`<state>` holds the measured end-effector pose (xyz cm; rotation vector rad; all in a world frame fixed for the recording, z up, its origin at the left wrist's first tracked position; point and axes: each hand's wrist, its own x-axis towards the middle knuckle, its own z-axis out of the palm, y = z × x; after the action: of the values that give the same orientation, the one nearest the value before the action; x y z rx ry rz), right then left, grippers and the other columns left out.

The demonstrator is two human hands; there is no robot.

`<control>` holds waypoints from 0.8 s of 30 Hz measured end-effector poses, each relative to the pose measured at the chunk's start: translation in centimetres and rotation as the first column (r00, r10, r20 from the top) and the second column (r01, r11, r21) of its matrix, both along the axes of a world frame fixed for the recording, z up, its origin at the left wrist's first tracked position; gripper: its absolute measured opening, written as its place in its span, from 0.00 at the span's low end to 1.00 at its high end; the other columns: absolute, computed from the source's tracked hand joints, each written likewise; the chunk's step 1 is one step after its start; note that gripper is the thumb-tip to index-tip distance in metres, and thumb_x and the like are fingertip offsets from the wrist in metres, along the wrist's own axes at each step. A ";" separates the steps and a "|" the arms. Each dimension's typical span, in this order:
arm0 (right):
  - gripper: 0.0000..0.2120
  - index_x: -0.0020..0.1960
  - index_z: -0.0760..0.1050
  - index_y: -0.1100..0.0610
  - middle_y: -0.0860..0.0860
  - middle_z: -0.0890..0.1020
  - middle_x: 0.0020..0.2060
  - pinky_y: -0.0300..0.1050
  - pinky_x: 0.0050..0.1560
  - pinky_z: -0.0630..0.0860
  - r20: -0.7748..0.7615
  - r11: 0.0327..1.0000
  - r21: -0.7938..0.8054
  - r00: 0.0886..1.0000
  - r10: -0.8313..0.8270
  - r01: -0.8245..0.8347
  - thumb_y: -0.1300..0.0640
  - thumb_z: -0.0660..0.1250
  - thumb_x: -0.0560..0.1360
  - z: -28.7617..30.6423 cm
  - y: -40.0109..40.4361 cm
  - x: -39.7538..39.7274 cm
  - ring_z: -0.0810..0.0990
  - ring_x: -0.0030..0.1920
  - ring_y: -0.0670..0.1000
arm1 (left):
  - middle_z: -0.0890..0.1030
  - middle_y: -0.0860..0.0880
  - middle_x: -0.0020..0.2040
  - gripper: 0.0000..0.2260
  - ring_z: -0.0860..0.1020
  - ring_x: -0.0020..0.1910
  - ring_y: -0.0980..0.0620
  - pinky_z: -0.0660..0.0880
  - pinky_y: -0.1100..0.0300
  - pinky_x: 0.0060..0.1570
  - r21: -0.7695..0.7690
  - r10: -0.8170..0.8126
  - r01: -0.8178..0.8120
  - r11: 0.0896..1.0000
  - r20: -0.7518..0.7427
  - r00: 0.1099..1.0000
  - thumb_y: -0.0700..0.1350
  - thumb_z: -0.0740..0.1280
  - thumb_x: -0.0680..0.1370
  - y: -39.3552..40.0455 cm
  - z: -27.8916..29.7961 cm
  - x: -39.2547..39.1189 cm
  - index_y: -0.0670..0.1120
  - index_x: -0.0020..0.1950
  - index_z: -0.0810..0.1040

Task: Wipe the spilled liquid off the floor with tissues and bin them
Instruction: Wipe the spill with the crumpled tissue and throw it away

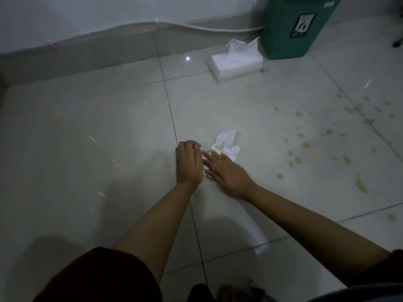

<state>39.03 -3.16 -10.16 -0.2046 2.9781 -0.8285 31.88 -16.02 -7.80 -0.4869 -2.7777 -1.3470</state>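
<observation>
A crumpled white tissue [226, 143] with yellow stains lies on the pale tiled floor. My right hand [226, 172] rests flat on its near part, fingers spread. My left hand [188, 162] is beside it on the left, fingers curled at the tissue's edge; whether it pinches the tissue I cannot tell. Yellowish spilled drops [327, 136] are scattered over the tiles to the right. A white tissue pack [236, 64] with a sheet sticking up lies farther back. Next to the pack stands a green bin [290, 27].
A wall with a grey skirting board [87, 46] and a white cable [218, 29] runs along the back. A bright reflection [253, 232] shows on the floor under my right forearm. My knees are at the bottom edge.
</observation>
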 end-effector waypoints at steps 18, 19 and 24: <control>0.20 0.74 0.63 0.50 0.49 0.60 0.76 0.48 0.77 0.47 0.039 0.991 0.062 0.993 0.113 -0.115 0.53 0.54 0.82 1.3 3.4 12.6 0.53 0.77 0.49 | 0.76 0.44 0.47 0.12 0.71 0.48 0.48 0.66 0.60 0.49 0.044 -0.252 0.251 0.967 0.011 0.968 0.40 0.53 0.80 6.0 0.8 6.8 0.40 0.47 0.76; 0.20 0.74 0.64 0.51 0.50 0.61 0.75 0.48 0.77 0.46 0.038 0.993 0.073 0.995 0.088 -0.091 0.53 0.55 0.82 1.3 3.9 12.5 0.54 0.77 0.49 | 0.76 0.44 0.47 0.12 0.72 0.48 0.47 0.67 0.59 0.49 0.043 -0.259 0.258 0.965 0.010 0.966 0.39 0.53 0.80 6.3 0.9 7.0 0.40 0.47 0.76; 0.20 0.73 0.65 0.56 0.53 0.64 0.74 0.45 0.76 0.46 -0.016 0.994 0.102 1.000 -0.026 0.028 0.56 0.56 0.82 1.0 6.5 11.3 0.53 0.76 0.49 | 0.76 0.43 0.47 0.16 0.71 0.47 0.48 0.67 0.59 0.49 0.024 -0.286 0.287 0.958 -0.021 0.958 0.44 0.50 0.79 7.7 1.0 7.6 0.40 0.46 0.76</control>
<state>50.37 3.29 -9.13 -0.1672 3.0332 -0.6775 39.48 -8.36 -6.79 -0.9264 -2.7520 -1.4169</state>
